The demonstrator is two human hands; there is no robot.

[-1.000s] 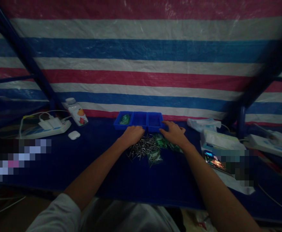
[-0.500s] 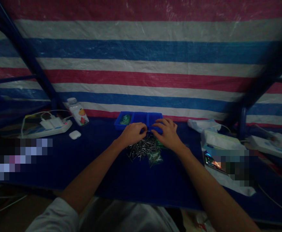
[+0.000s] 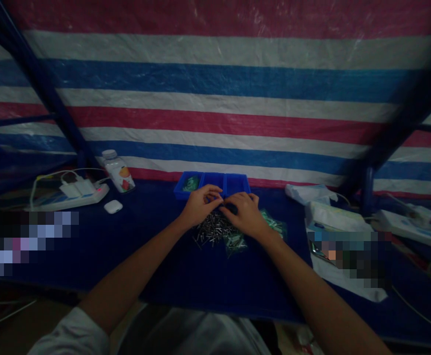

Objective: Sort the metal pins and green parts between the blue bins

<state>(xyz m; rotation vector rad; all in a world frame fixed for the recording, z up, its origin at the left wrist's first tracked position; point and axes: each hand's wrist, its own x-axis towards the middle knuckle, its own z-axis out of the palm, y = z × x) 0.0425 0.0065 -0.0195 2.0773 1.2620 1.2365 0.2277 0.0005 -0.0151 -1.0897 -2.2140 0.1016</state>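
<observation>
My left hand (image 3: 202,204) is over the left side of a pile of small metal pins (image 3: 212,230), thumb and fingers curled into a pinch. Its fingertips meet those of my right hand (image 3: 244,212), whose fingers are bent down and drawn together. Whatever lies between the fingertips is too small and dark to make out. Just beyond the hands stands a blue tray (image 3: 237,183) with three compartments; a green-tinted clear bag (image 3: 190,184) lies in the left one. Another small clear bag (image 3: 236,241) touches the pile's right edge, and green-tinted bags (image 3: 273,224) lie beyond my right wrist.
To the left are a white earbud case (image 3: 113,206), a juice bottle (image 3: 119,172) and a power strip (image 3: 85,196) with chargers. On the right sit a tissue pack (image 3: 337,217), a phone (image 3: 320,251) and another power strip (image 3: 414,227). A striped sheet (image 3: 215,118) hangs behind the blue table (image 3: 208,281).
My right hand has moved left and slightly down, its spread fingers closing in against my left fingertips. More of the green-tinted bags on the right shows now.
</observation>
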